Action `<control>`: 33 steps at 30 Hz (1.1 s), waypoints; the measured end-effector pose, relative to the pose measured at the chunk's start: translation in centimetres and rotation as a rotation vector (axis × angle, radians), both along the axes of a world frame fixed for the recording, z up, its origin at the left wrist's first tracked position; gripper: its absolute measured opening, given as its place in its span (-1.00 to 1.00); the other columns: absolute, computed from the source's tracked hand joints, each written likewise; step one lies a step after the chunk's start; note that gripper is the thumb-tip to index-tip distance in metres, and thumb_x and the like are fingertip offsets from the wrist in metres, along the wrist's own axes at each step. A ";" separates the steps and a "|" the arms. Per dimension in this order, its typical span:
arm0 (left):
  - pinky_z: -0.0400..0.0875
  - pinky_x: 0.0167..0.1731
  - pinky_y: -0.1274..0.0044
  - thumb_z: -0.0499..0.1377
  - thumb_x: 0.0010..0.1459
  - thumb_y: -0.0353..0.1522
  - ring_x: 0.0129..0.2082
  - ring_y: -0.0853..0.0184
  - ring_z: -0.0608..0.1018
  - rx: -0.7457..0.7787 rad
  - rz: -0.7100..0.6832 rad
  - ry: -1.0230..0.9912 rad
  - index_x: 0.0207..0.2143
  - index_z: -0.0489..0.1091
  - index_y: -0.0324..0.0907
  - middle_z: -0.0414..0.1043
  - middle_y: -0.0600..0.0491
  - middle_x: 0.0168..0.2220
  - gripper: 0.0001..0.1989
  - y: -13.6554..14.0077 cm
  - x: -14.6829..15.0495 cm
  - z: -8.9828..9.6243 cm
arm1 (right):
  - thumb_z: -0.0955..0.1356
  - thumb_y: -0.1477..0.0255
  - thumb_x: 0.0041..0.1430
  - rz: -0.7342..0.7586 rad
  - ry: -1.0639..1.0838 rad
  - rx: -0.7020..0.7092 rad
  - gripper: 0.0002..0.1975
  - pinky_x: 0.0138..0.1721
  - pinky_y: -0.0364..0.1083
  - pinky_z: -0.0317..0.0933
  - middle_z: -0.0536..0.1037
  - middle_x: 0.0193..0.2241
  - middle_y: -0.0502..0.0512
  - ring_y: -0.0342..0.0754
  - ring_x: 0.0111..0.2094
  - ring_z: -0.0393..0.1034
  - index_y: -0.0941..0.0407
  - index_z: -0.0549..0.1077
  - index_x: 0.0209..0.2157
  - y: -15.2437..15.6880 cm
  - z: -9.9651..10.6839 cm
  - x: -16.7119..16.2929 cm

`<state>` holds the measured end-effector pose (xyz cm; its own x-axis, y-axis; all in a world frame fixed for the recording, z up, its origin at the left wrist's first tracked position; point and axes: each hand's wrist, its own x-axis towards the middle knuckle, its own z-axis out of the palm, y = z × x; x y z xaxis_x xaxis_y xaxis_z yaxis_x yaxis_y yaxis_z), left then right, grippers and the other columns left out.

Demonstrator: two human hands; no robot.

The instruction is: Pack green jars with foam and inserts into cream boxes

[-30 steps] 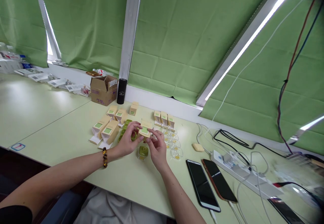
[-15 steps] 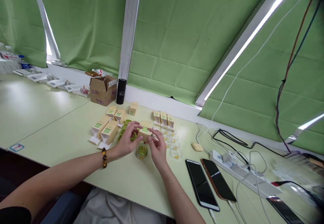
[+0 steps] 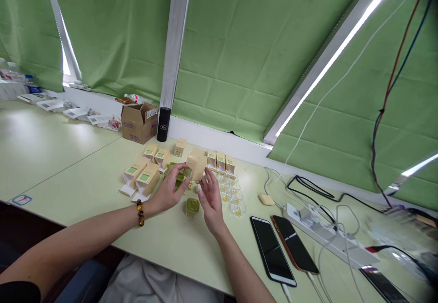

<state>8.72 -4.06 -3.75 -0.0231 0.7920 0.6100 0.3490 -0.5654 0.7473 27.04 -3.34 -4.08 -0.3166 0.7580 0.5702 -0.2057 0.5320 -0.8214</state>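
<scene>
My left hand (image 3: 175,185) grips a small tan carton (image 3: 196,164) with a green window, held tilted above the table. Beside the carton, my right hand (image 3: 211,198) has its fingers apart and appears to hold nothing. Below and between the hands stands a small clear jar with a green lid (image 3: 192,206). Several green-lidded jars (image 3: 178,183) are partly hidden behind my left hand. To the right of my right hand are several small clear cups with yellow centres (image 3: 236,195).
Open tan cartons (image 3: 148,178) stand at the left, and more cartons (image 3: 221,161) stand at the back. Behind them are a cardboard box (image 3: 139,127) and a black tumbler (image 3: 164,124). Phones (image 3: 273,251), a power strip (image 3: 328,232) and loose cables lie at the right.
The carton has turned and tipped in my left hand, so its green window now faces left. My right hand has come off the carton and its fingers have opened.
</scene>
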 end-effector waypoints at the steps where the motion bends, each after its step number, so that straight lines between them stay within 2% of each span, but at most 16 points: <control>1: 0.28 0.34 0.16 0.12 0.43 -0.15 0.32 0.07 0.38 0.001 -0.005 -0.012 0.28 0.18 -0.07 0.30 -0.19 0.28 -0.54 0.0 0.0 0.0 | 0.31 0.13 0.45 0.006 -0.012 0.024 -0.32 0.50 0.29 -0.05 0.01 0.52 0.04 0.14 0.51 -0.03 -0.20 0.00 0.46 -0.1 0.0 0.0; 6: 0.22 0.38 0.14 0.10 0.44 -0.11 0.39 0.06 0.27 0.022 -0.001 -0.013 0.36 0.10 -0.08 0.20 -0.22 0.35 -0.45 0.4 -0.1 0.0 | 0.26 0.14 0.48 -0.016 -0.156 0.161 -0.31 0.50 0.30 -0.07 -0.02 0.53 0.06 0.13 0.53 -0.10 -0.16 -0.11 0.48 -0.6 0.1 0.3; 8: 0.17 0.39 0.12 0.11 0.42 -0.09 0.40 0.04 0.24 0.027 0.049 0.016 0.32 0.20 -0.09 0.21 -0.21 0.34 -0.48 0.7 -0.3 -0.1 | 0.25 0.16 0.49 -0.031 -0.215 0.211 -0.34 0.50 0.30 -0.05 0.01 0.52 0.07 0.15 0.53 -0.11 -0.13 -0.05 0.48 -0.8 0.3 0.5; 10: 0.20 0.36 0.14 0.13 0.40 -0.06 0.37 0.03 0.27 0.016 0.102 0.014 0.21 0.33 -0.11 0.26 -0.20 0.30 -0.52 1.1 -0.6 -0.1 | 0.24 0.20 0.50 -0.036 -0.266 0.250 -0.39 0.50 0.30 -0.06 0.06 0.51 0.08 0.15 0.53 -0.11 -0.11 0.03 0.47 -0.8 0.4 0.7; 14: 0.46 0.05 0.29 0.19 0.33 0.00 0.05 0.12 0.49 -0.037 0.122 -0.043 0.03 0.47 -0.18 0.40 -0.18 0.10 -0.53 1.8 -1.0 0.2 | 0.20 0.26 0.52 -0.021 -0.324 0.315 -0.45 0.51 0.32 -0.11 0.21 0.46 0.08 0.12 0.50 0.02 -0.11 0.08 0.46 -0.6 0.2 0.8; 16: 0.48 -0.08 0.35 0.22 0.29 0.02 -0.11 0.18 0.51 -0.060 0.118 -0.052 -0.06 0.49 -0.20 0.47 -0.13 -0.04 -0.53 2.0 -1.2 0.4 | 0.19 0.28 0.52 -0.024 -0.345 0.315 -0.48 0.51 0.33 -0.12 0.27 0.43 0.08 0.11 0.47 0.09 -0.12 0.12 0.44 -0.5 -0.1 0.9; 18: 0.47 -0.11 0.36 0.26 0.26 0.02 -0.17 0.20 0.50 -0.088 0.110 -0.074 -0.09 0.49 -0.20 0.51 -0.09 -0.14 -0.53 2.1 -1.2 0.5 | 0.19 0.30 0.52 -0.037 -0.355 0.310 -0.51 0.50 0.33 -0.10 0.33 0.40 0.08 0.11 0.45 0.15 -0.12 0.19 0.41 -0.4 -0.3 0.8; 20: 0.47 -0.08 0.34 0.29 0.23 0.00 -0.14 0.19 0.53 -0.121 0.073 -0.135 -0.01 0.47 -0.21 0.54 -0.10 -0.11 -0.50 2.3 -1.2 0.3 | 0.21 0.34 0.51 -0.059 -0.335 0.309 -0.55 0.47 0.30 -0.01 0.41 0.34 0.11 0.11 0.41 0.23 -0.10 0.26 0.36 -0.3 -0.3 0.8; 22: 0.49 -0.03 0.31 0.31 0.23 -0.03 -0.09 0.16 0.56 -0.142 0.022 -0.206 0.10 0.42 -0.21 0.54 -0.14 -0.02 -0.45 2.4 -1.1 0.1 | 0.23 0.37 0.49 -0.111 -0.300 0.313 -0.62 0.38 0.25 0.17 0.55 0.22 0.13 0.11 0.32 0.37 -0.06 0.35 0.27 -0.2 0.1 0.9; 25: 0.52 -0.01 0.28 0.32 0.23 -0.06 -0.03 0.13 0.57 -0.175 -0.032 -0.266 0.15 0.38 -0.21 0.52 -0.19 0.06 -0.42 2.5 -1.2 -0.2 | 0.29 0.41 0.42 -0.253 -0.299 0.338 -0.79 0.08 0.12 0.41 0.67 -0.09 0.13 0.10 0.03 0.56 -0.01 0.50 -0.01 0.1 1.0 1.6; 27: 0.53 -0.01 0.26 0.34 0.21 -0.08 0.00 0.11 0.57 -0.185 -0.046 -0.285 0.15 0.36 -0.20 0.50 -0.20 0.09 -0.42 2.5 -1.4 -0.1 | 0.32 0.43 0.36 -0.338 -0.399 0.364 -0.88 -0.07 0.08 0.39 0.66 -0.24 0.10 0.08 -0.15 0.55 0.01 0.51 -0.19 0.4 1.8 2.3; 28: 0.53 0.02 0.25 0.35 0.20 -0.09 0.03 0.10 0.57 -0.181 -0.050 -0.290 0.15 0.36 -0.19 0.49 -0.20 0.11 -0.42 2.5 -1.5 0.0 | 0.34 0.45 0.33 -0.359 -0.484 0.368 -0.90 -0.10 0.07 0.37 0.65 -0.26 0.09 0.08 -0.18 0.54 0.02 0.51 -0.19 0.6 2.2 2.7; 30: 0.50 0.07 0.22 0.36 0.19 -0.11 0.07 0.09 0.56 -0.163 -0.057 -0.299 0.14 0.35 -0.18 0.47 -0.20 0.12 -0.43 2.5 -1.7 0.1 | 0.38 0.47 0.27 -0.354 -0.691 0.391 -0.89 -0.06 0.09 0.32 0.65 -0.24 0.10 0.10 -0.16 0.51 0.03 0.52 -0.18 0.8 2.7 3.2; 33: 0.48 0.11 0.21 0.39 0.16 -0.15 0.10 0.09 0.55 -0.155 -0.059 -0.335 0.14 0.30 -0.16 0.46 -0.19 0.12 -0.41 2.4 -1.8 0.3 | 0.47 0.43 0.20 -0.275 -0.933 0.383 -0.77 0.00 0.11 0.26 0.66 -0.15 0.11 0.14 -0.07 0.48 0.03 0.54 -0.08 0.7 3.2 3.6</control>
